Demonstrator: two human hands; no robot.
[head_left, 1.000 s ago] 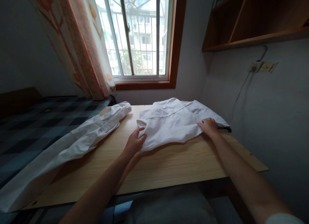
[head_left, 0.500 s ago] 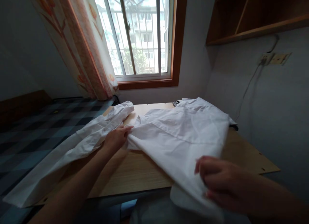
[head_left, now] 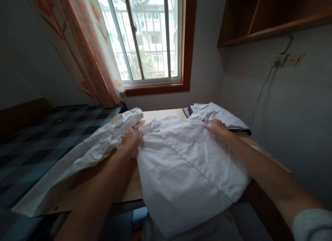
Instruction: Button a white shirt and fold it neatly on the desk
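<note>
A white shirt (head_left: 181, 165) is spread over the light wooden tabletop, its lower part hanging over the near edge toward my lap. A long seam runs slantwise across it. At its upper left edge, my left hand (head_left: 132, 137) is closed on the fabric with bent fingers. My right hand (head_left: 217, 127) grips the cloth at the upper right, fingers pointing left. Some of the fingertips are hard to make out. Left of my left hand lies another length of white cloth (head_left: 90, 151), crumpled and reaching down past the table's near left corner.
Behind my right hand is a folded white garment (head_left: 218, 113) with black-and-white striped trim (head_left: 187, 112). A checked bedspread (head_left: 64, 127) lies on the left. Beyond the wooden table (head_left: 166, 113) are a window (head_left: 153, 44) and a curtain (head_left: 90, 61). A shelf (head_left: 259, 33) hangs at upper right.
My right hand has moved from the near right to the far right side of the shirt. The shirt now lies broader and flatter. My left hand stays near the same edge.
</note>
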